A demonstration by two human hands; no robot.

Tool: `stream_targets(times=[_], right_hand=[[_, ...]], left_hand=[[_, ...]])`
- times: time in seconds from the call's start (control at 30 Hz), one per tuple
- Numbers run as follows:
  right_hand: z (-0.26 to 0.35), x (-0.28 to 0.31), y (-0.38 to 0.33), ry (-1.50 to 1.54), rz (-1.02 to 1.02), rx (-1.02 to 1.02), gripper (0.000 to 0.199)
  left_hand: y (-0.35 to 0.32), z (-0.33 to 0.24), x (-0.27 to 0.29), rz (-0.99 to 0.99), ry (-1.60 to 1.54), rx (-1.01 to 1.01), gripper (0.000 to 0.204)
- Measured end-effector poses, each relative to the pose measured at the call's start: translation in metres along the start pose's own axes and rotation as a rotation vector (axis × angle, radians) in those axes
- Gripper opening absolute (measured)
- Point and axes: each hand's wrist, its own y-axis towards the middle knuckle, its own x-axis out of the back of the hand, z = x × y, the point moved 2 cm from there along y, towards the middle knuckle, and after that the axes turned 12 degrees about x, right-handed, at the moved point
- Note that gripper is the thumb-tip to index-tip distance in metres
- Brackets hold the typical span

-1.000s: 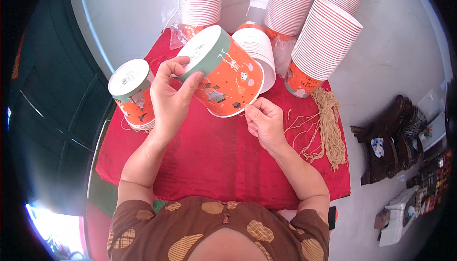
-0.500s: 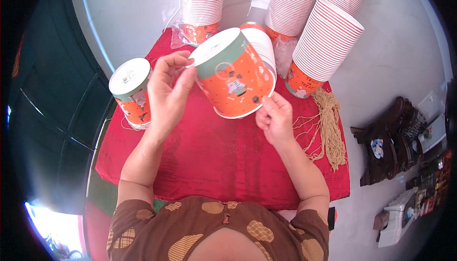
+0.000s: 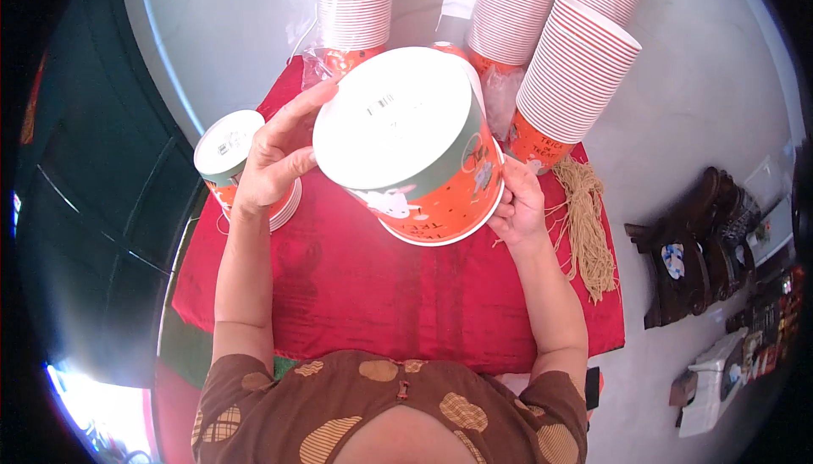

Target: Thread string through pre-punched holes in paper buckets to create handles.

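Tilted above the table is an orange and green paper bucket (image 3: 394, 121), its white base turned up toward me. At the base's left edge, my left hand (image 3: 279, 146) has the thumb and fingers spread round it. My right hand (image 3: 521, 201) pinches the rim on the lower right; the fingers behind the wall are partly hidden. Left of my left hand stands an upturned bucket (image 3: 227, 144) of the same kind, partly covered by my wrist, with white rims showing below. Right of my right hand lies a bundle of tan cords (image 3: 586, 231).
Tall nested stacks of buckets (image 3: 576, 70) stand at the back right, and a plastic-wrapped stack (image 3: 356, 2) at the back left. A red cloth (image 3: 398, 312) covers the table. Dark carved wooden furniture (image 3: 694, 248) is off to the right on the floor.
The held bucket has turned, bringing its base more toward me and a different printed side into view. My left hand moved slightly left and down; my right hand shifted right along the rim.
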Motion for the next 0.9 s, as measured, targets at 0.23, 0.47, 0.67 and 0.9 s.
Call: stream_targets(times=[0.23, 0.47, 0.67, 0.9], right_hand=[[-0.007, 0.008, 0.003, 0.013, 0.002, -0.049, 0.025], [-0.030, 0.027, 0.008, -0.208, -0.107, -0.071, 0.025], [-0.031, 0.025, 0.009, -0.657, -0.197, -0.101, 0.039], [-0.031, 0.011, 0.007, -0.674, -0.204, -0.058, 0.029]], left_hand=[[0.002, -0.012, 0.000, 0.020, 0.114, -0.100, 0.031], [0.001, -0.026, -0.012, 0.026, 0.147, -0.086, 0.022], [-0.001, -0.041, -0.020, -0.085, 0.637, -0.103, 0.022], [-0.003, -0.035, -0.022, -0.329, 0.770, 0.044, 0.017]])
